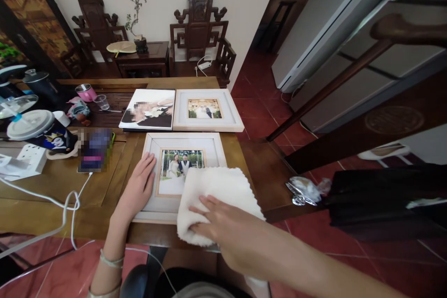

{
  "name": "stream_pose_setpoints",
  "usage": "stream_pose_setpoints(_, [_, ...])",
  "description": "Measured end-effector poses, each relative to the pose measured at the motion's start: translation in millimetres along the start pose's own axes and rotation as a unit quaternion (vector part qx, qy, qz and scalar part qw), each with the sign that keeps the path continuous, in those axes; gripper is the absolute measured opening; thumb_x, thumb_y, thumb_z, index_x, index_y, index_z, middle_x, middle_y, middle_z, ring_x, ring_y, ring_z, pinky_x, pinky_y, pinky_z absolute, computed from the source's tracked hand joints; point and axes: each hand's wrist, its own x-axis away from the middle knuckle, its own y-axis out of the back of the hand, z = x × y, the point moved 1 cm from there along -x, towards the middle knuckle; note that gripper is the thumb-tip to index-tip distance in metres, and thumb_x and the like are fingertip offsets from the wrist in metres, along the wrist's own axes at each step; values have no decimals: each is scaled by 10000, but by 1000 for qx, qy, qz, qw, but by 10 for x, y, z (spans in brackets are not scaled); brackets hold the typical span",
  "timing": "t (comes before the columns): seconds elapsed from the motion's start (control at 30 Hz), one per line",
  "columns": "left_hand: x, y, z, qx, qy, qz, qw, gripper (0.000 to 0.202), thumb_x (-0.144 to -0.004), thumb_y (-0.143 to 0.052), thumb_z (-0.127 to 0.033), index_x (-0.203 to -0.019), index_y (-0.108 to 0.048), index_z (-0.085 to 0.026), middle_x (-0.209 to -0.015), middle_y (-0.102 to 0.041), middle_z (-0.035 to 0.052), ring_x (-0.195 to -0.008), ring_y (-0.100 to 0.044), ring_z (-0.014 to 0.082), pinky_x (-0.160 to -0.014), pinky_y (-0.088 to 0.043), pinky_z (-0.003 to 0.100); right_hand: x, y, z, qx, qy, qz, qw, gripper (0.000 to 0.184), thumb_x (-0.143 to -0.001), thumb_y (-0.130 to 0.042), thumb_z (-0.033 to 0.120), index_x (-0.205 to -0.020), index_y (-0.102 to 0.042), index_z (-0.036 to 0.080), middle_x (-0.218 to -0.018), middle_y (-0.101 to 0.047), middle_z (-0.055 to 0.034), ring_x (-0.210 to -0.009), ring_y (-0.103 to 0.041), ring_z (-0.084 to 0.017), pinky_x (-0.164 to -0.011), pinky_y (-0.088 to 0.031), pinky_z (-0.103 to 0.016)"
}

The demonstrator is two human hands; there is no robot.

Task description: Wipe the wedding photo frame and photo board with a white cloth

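A framed photo (174, 209) with a pale grey-white mat lies flat on the wooden table in front of me. My left hand (141, 184) rests on its left border, fingers laid along the top. Over its lower right part spreads a fluffy white cloth (226, 184), folded at the left and draping past the table's near edge. My right hand (216, 219) presses down on this cloth, with the fingers somewhat apart and the fabric bunched beneath them. The cloth hides the frame's lower right corner.
Behind are a second framed photo (228, 109) and a photo album (148, 107). To the left are a phone (96, 151) on a white cable (71, 200), a lidded cup (49, 132) and a small clear cup (101, 102). A wooden chair (335, 125) stands at the right.
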Motion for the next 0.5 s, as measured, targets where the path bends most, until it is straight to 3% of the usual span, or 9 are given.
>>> stream_pose_setpoints(0.1, [2, 10, -1, -1, -2, 8, 1000, 461, -1004, -348, -287, -1407, -467, -98, -1510, -412, 145, -1461, -262, 231, -1200, -245, 473, -177, -44, -223, 26, -46, -19, 998, 659, -736, -470, -41, -1339, -581, 201, -1461, -489, -124, -1370, -401, -339, -1121, -329, -538])
stream_pose_setpoints(0.2, [7, 20, -6, 0, 2, 17, 1000, 467, -1003, -351, -293, -1414, -461, -100, -1514, -407, 142, -1463, -255, 233, -1202, -240, 471, -399, -55, -633, 111, -110, -72, 985, 724, -724, -437, -105, -1348, -577, 236, -1532, -384, -124, -1432, -271, -369, -1137, -238, -607])
stream_pose_setpoints(0.33, [8, 32, -19, 4, 1, 18, 1000, 463, -1003, -352, -296, -1421, -460, -130, -1513, -413, 128, -1465, -249, 236, -1201, -237, 485, -624, 32, -1097, 214, -180, -160, 947, 624, -802, -420, -77, -1359, -563, 165, -1546, -327, -189, -1435, -245, -390, -1141, -170, -641])
stream_pose_setpoints(0.4, [7, 33, -24, 7, 1, 15, 1000, 459, -1002, -354, -297, -1420, -464, -141, -1511, -416, 125, -1463, -257, 238, -1199, -243, 488, -668, 63, -1160, 235, -167, -152, 945, 526, -846, -435, -26, -1319, -599, 137, -1519, -363, -219, -1420, -278, -402, -1136, -176, -644])
stream_pose_setpoints(0.5, [6, 24, -24, 10, 3, 9, 1000, 454, -1003, -355, -295, -1417, -467, -146, -1507, -422, 126, -1460, -265, 236, -1196, -252, 491, -590, 35, -1005, 234, -129, -107, 958, 477, -854, -459, 1, -1281, -630, 131, -1471, -428, -242, -1400, -330, -389, -1143, -218, -592])
